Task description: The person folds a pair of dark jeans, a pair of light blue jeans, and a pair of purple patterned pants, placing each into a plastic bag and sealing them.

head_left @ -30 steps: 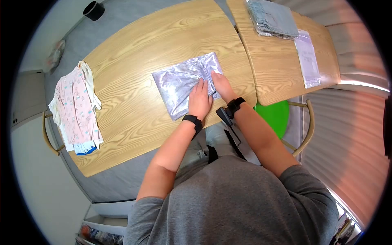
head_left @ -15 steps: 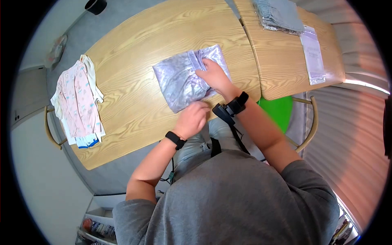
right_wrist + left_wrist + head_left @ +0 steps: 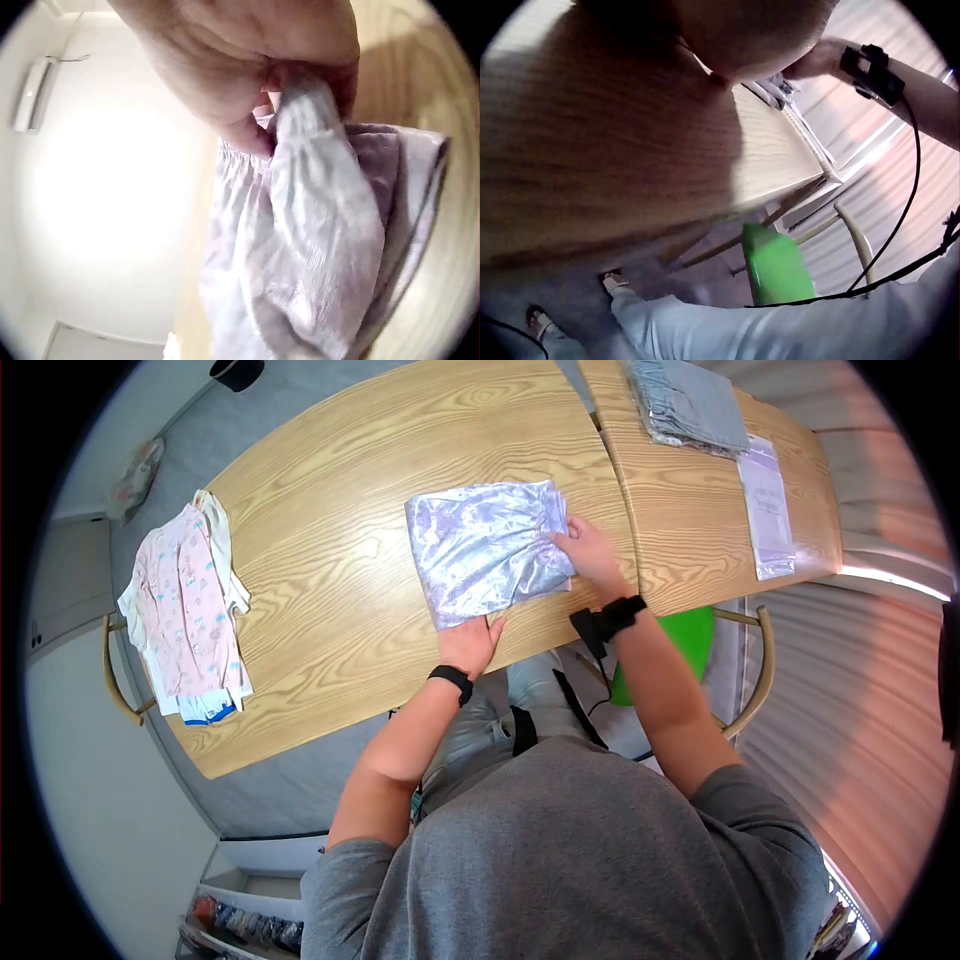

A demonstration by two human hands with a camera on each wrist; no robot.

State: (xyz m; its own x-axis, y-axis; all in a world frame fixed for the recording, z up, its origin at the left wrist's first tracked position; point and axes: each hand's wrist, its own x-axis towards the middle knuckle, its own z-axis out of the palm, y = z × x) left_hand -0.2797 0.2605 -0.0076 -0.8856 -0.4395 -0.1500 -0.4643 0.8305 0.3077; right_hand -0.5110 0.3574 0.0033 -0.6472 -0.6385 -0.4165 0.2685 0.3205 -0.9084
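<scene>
A shiny lavender garment [image 3: 480, 550], folded into a rough rectangle, lies on the wooden table [image 3: 330, 590] in the head view. The right hand [image 3: 592, 555] pinches its gathered right edge; in the right wrist view the fingers and thumb of the right hand [image 3: 262, 82] hold the bunched lavender cloth [image 3: 315, 240]. At the garment's lower left edge is the left hand [image 3: 468, 646], palm down, with its fingertips hidden under or behind the cloth. The left wrist view shows only part of the left hand [image 3: 750, 37], and its fingers are hidden.
Pink and white clothes [image 3: 185, 605] lie stacked at the table's left end. A second table [image 3: 690, 510] on the right holds a bagged denim item [image 3: 690, 405] and a flat plastic packet [image 3: 767, 510]. A green chair [image 3: 665, 655] stands near the front right.
The garment has turned slightly and shifted right, and its band now lies at the right edge. The right hand has moved right; the left hand moved away, then returned to the garment's lower edge.
</scene>
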